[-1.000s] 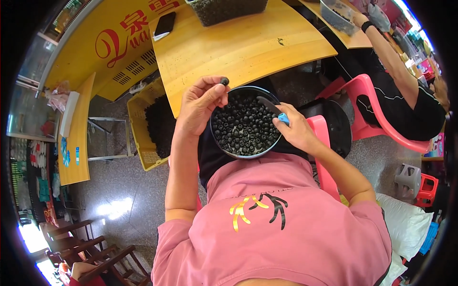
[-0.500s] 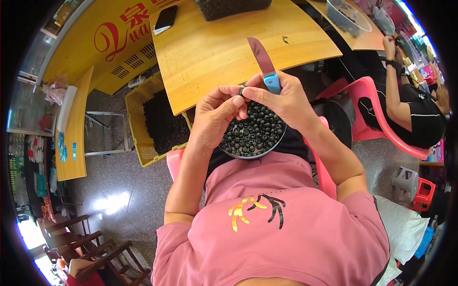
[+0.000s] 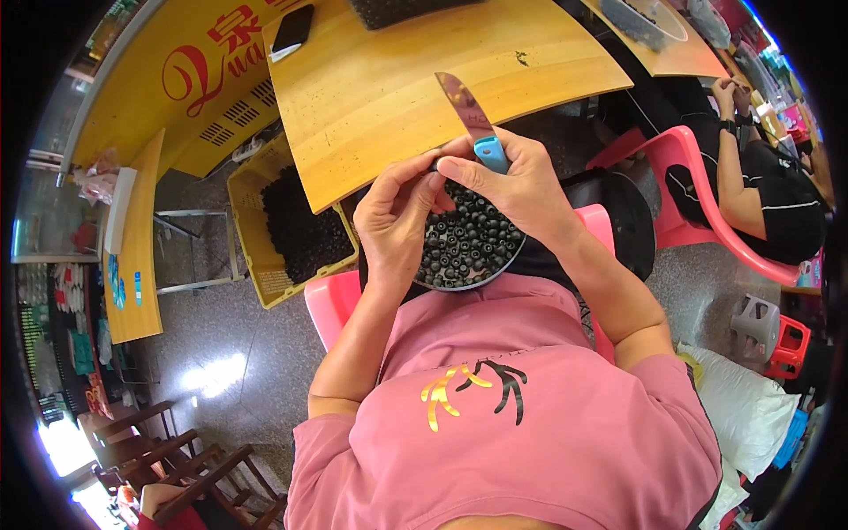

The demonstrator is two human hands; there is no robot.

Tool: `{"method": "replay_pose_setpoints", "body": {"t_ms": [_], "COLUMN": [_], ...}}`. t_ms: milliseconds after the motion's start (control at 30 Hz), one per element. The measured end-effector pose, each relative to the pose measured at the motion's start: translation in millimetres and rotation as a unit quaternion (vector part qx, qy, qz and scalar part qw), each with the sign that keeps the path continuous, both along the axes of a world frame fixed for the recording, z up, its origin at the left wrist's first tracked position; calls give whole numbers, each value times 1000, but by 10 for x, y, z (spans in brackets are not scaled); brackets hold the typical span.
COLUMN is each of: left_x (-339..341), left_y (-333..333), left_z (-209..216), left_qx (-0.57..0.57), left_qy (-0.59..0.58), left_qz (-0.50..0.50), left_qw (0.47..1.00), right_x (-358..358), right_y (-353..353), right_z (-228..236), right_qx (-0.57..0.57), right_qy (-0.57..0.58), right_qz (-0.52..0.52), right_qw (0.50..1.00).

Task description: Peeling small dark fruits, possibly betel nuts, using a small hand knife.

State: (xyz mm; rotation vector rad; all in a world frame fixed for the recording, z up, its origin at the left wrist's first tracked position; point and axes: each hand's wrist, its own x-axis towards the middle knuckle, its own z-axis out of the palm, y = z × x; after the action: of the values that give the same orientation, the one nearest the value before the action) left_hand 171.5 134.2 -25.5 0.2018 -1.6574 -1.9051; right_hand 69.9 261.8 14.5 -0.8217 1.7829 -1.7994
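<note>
On the lap sits a bowl of small dark round fruits, close under both hands so pieces can drop back in. The left hand pinches one fruit; at its 3 o'clock the right hand grips a knife, blade up. Beyond, at 12 o'clock, lies the worktop; at 9 o'clock, a yellow crate of more fruit.

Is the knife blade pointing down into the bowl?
No, the knife in the right hand points up over the wooden table.
</note>
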Motion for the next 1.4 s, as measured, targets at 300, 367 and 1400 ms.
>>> {"method": "replay_pose_setpoints", "body": {"t_ms": [300, 367, 1400], "left_x": [8, 11, -32], "left_y": [-78, -87, -14], "left_z": [14, 28, -58], "left_qx": [35, 41, 111], "left_qy": [-52, -58, 3], "left_qz": [-37, -39, -73], "left_qw": [997, 997, 991], "right_x": [-88, -83, -8], "right_y": [-19, -10, 72], "right_z": [-98, -37, -233], "right_qx": [3, 6, 47], "right_qy": [-18, -53, 490], "right_qz": [40, 48, -71], "right_qw": [999, 997, 867]}}
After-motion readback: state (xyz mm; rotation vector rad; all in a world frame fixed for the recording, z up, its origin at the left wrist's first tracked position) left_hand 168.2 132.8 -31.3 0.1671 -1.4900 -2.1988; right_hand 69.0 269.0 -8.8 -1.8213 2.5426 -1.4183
